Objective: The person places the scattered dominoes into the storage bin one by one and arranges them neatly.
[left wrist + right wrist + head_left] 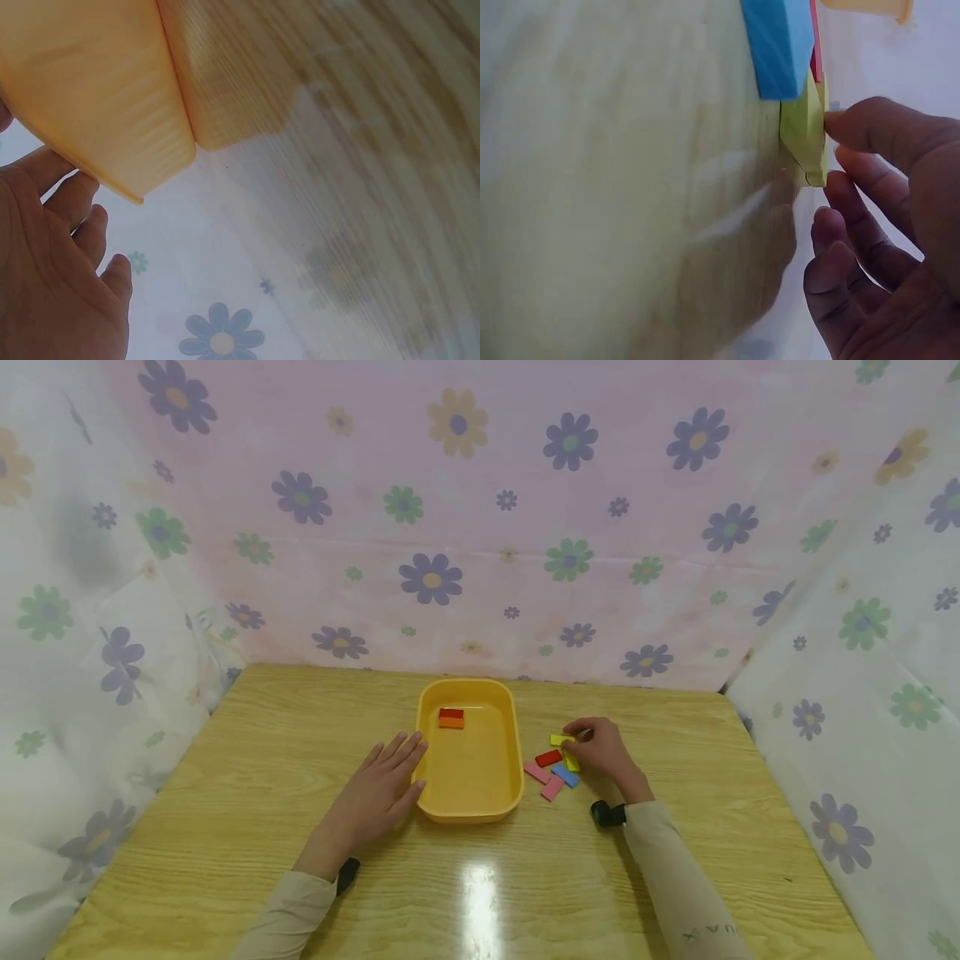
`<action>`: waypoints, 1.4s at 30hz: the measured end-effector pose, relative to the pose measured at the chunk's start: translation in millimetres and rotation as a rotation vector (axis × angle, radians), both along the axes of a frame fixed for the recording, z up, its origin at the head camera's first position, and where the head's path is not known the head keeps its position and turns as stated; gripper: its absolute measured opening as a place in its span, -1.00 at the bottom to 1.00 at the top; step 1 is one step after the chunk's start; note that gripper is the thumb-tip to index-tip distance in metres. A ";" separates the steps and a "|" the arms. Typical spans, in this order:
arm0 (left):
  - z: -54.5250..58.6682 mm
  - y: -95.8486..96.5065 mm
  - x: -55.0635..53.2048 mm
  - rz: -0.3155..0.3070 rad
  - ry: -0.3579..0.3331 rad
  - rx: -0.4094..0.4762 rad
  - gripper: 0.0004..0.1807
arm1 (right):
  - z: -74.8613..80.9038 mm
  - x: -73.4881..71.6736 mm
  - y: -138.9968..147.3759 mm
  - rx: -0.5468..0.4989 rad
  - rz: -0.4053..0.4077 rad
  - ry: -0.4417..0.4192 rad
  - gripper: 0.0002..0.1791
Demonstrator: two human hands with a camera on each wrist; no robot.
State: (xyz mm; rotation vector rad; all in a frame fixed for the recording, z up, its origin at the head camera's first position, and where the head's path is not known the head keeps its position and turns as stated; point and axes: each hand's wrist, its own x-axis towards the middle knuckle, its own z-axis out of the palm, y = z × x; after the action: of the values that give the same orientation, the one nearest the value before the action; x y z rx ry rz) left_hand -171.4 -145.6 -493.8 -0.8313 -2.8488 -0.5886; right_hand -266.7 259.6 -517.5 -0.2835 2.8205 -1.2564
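Observation:
My left hand (382, 789) lies with spread, straight fingers against the left rim of a yellow plastic tray (517, 777). In the left wrist view its fingers touch the tray's side wall (112, 97). Inside the tray, a red block (451, 713) and an orange block (451, 723) lie side by side. Right of the tray, my right hand (603, 750) has thumb and index finger at a yellow block (557, 740). A second yellow block (572, 762) lies beneath the fingers. The right wrist view shows the thumb touching yellow (802, 127); the far side of the grip is partly hidden.
Beside the right hand lie a red block (548, 758), a blue block (566, 775) and two pink blocks, one nearer the tray (536, 772) and one in front (552, 788). Flower-patterned curtains (495, 527) surround the wooden table (315, 718).

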 end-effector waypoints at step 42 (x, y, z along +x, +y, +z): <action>0.2 -0.3 1.7 0.005 0.006 -0.014 -0.33 | 1.3 -18.3 16.1 0.078 0.009 -0.033 -0.71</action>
State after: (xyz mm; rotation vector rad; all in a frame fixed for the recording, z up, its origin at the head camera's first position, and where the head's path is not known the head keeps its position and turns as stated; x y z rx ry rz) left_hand -169.7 -145.9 -493.7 -0.8270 -2.8522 -0.5647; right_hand -285.0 275.7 -516.2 -0.2699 2.8292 -1.1347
